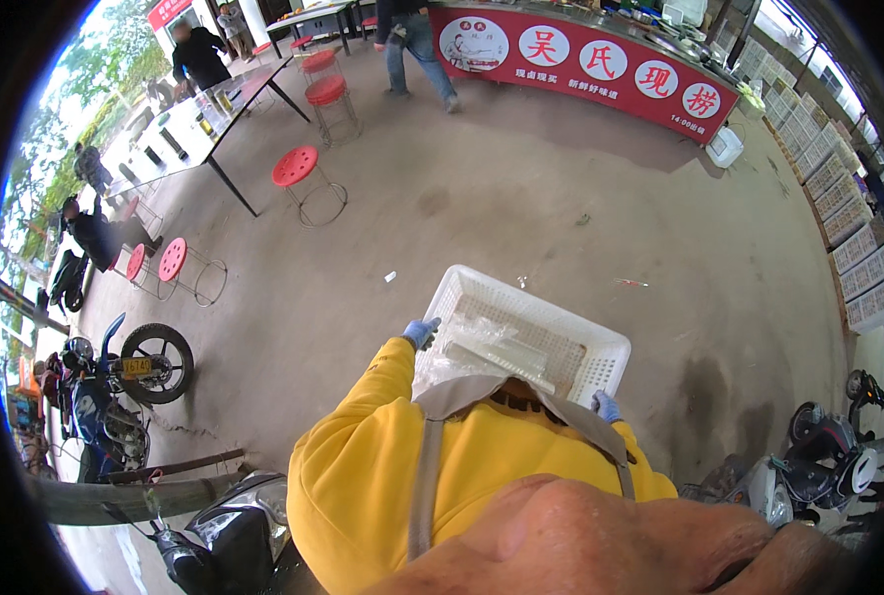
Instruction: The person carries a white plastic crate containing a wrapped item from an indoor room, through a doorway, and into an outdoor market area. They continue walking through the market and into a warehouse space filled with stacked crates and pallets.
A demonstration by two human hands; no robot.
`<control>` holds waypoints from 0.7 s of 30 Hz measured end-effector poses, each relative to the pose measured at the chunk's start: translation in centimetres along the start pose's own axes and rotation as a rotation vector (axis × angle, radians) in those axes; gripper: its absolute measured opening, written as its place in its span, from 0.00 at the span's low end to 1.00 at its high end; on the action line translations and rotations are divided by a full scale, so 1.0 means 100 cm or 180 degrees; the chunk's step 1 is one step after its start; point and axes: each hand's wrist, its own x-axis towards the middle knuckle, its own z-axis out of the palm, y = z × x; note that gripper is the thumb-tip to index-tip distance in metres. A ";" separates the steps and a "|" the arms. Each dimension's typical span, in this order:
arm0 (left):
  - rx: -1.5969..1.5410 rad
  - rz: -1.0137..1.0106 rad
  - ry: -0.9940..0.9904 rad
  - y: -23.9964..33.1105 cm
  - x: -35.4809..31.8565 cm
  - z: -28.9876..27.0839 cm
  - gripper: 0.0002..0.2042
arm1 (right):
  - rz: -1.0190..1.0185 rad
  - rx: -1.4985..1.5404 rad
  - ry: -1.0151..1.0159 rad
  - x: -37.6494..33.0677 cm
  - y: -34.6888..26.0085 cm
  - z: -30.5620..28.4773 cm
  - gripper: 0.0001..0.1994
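Note:
A white perforated plastic crate [583,335] is held in front of my body, tilted in the view. My left hand [422,333], in a blue glove, closes on its left side. My right hand [606,405], also blue-gloved, grips the right side; part of it is hidden behind the crate's rim and my sleeve. Inside the crate lie clear plastic bags or wrapping [487,340] and a pale, flat-edged bundle that I cannot name. My chest covers the near part of the crate.
Red stools [295,167] stand by a long table [209,154] at the far left, with people around it. A red-fronted counter [601,61] is ahead, a person walking beside it. Motorcycles [100,397] are at left and right; stacked crates [839,203] line the right wall.

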 end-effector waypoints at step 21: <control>-0.0065 0.0766 0.0306 0.208 0.064 -0.062 0.21 | -0.0310 0.1228 -0.0028 0.076 -0.172 0.116 0.14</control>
